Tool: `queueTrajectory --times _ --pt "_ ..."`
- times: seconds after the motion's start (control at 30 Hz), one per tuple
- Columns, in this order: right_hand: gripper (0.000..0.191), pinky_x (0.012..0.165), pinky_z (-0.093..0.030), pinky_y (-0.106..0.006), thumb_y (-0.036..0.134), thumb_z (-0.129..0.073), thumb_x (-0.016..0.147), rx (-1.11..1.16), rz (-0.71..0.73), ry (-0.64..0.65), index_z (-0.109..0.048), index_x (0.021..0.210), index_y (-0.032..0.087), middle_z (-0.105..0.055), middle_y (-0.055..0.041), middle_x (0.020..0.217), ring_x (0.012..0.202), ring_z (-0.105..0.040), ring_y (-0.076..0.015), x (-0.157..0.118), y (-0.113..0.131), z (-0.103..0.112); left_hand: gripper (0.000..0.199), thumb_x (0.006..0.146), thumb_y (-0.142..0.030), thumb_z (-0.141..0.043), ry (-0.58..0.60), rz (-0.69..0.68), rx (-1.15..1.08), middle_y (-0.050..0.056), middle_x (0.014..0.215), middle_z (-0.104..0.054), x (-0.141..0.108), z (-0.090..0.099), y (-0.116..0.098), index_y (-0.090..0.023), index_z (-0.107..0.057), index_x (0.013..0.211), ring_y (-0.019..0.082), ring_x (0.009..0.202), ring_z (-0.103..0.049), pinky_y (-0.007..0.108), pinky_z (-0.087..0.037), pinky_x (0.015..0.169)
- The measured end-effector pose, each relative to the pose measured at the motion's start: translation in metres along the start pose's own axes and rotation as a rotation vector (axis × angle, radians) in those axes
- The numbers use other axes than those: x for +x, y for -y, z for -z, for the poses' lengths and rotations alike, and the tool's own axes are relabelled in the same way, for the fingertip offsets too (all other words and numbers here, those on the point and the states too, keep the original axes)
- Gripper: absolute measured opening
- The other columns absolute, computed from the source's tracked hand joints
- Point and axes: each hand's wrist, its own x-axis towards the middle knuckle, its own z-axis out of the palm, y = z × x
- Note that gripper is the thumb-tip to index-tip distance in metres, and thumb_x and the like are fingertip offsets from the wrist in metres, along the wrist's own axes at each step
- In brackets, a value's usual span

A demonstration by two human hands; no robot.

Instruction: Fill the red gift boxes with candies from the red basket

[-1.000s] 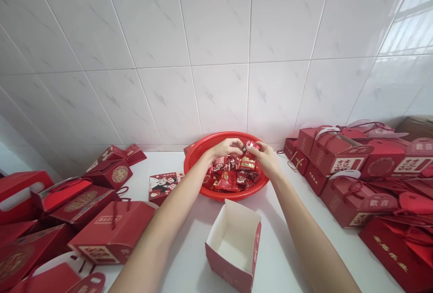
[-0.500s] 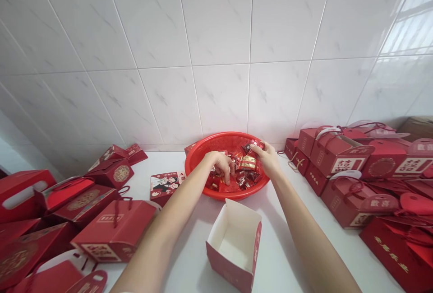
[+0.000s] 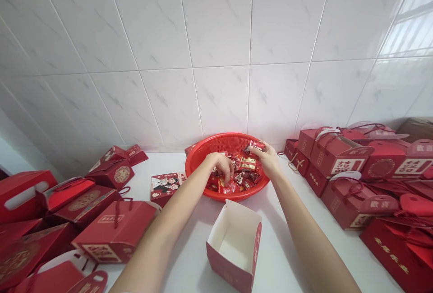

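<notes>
A red plastic basket (image 3: 193, 160) holds a jumble of wrapped candies, with both my hands inside its rim. My left hand (image 3: 221, 165) reaches down over the left side, its bent fingers closed on a shiny red candy packet (image 3: 229, 188). At the right rim, my right hand (image 3: 269, 157) pinches wrapped candies (image 3: 256, 146) between thumb and fingers; how many is unclear. A gold-and-red packet (image 3: 248, 163) lies between the hands. Closer to me, an open-topped red box (image 3: 233, 239) with a white, bare inside stands between my forearms.
Closed red gift boxes (image 3: 115, 230) crowd the left of the white table (image 3: 189, 248). More gift boxes (image 3: 341, 153) are stacked on the right. A box with printed figures (image 3: 165, 184) sits left of the basket, and a tiled wall (image 3: 219, 99) rises behind.
The fingers of my left hand have drawn together on the red packet, which has shifted and crinkled. My right hand stays at the rim, and the candies in it have turned slightly.
</notes>
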Motion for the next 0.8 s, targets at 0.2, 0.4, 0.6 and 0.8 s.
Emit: queueTrajectory --times 0.2,0.4,0.6,0.8 --pt "0.04 0.067 -0.055 -0.035 0.045 -0.086 0.055 -0.017 -0.004 -0.03 -0.068 0.079 0.019 -0.073 -0.004 0.079 0.073 -0.066 -0.0214 0.003 -0.003 0.001 0.034 0.031 -0.028 -0.091 -0.237 -0.113 -0.09 -0.002 0.056 -0.063 -0.009 0.012 0.01 -0.022 -0.07 0.058 0.015 0.049 -0.052 0.025 -0.038 0.046" --pt "0.041 0.064 -0.054 -0.034 0.049 -0.083 0.058 -0.037 -0.008 -0.069 -0.065 0.081 0.02 -0.072 -0.0035 0.08 0.074 -0.065 -0.0212 0.007 -0.007 0.003 0.035 0.069 -0.049 -0.074 -0.78 -0.193 -0.277 0.004 0.082 -0.068 0.001 0.022 0.024 -0.019 -0.068 0.086 0.016 0.062 -0.058 0.026 -0.043 0.055" --pt "0.039 0.064 -0.053 -0.033 0.047 -0.082 0.059 -0.07 -0.014 -0.075 -0.066 0.082 0.02 -0.071 -0.0026 0.079 0.072 -0.064 -0.0201 0.006 -0.007 0.004 0.015 0.073 -0.032 -0.067 -0.854 -0.223 -0.237 0.005 0.081 -0.071 0.007 0.022 0.025 -0.019 -0.069 0.08 0.019 0.075 -0.064 0.028 -0.049 0.068" --pt "0.038 0.067 -0.052 -0.034 0.047 -0.083 0.058 -0.099 -0.013 -0.06 -0.064 0.078 0.02 -0.07 -0.0022 0.076 0.072 -0.063 -0.0207 0.005 -0.007 0.006 0.015 0.047 -0.022 -0.079 -0.401 -0.201 -0.035 0.0 0.064 -0.071 -0.006 0.006 0.003 -0.024 -0.075 0.062 0.02 0.065 -0.064 0.026 -0.045 0.06"
